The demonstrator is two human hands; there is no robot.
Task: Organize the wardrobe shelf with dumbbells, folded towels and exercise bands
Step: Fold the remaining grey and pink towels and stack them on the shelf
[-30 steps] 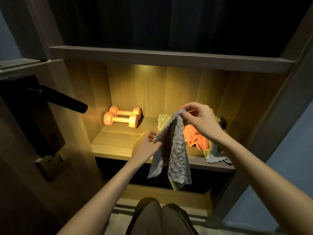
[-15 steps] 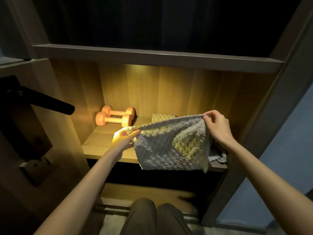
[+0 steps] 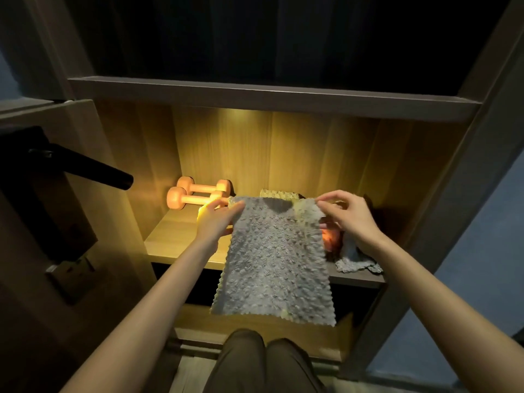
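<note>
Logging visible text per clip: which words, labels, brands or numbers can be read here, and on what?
None readable. The grey towel, orange dumbbells, wooden shelf and black door handle show no print, label or number.

Our tally, kind by kind.

We count two dumbbells, both orange: the front dumbbell (image 3: 195,198) and the rear dumbbell (image 3: 204,187). We make out three towels: the spread towel (image 3: 275,259), the folded towel (image 3: 279,194) behind it and the crumpled towel (image 3: 357,260) to the right. One orange piece (image 3: 330,238) shows beside the crumpled towel; it is mostly hidden, so we cannot tell what it is, nor whether it is more than one. We see two hands, the left hand (image 3: 217,219) and the right hand (image 3: 344,215), each pinching a top corner of the spread towel. There is also one black door handle (image 3: 96,171) and one lit shelf (image 3: 175,239).
</note>
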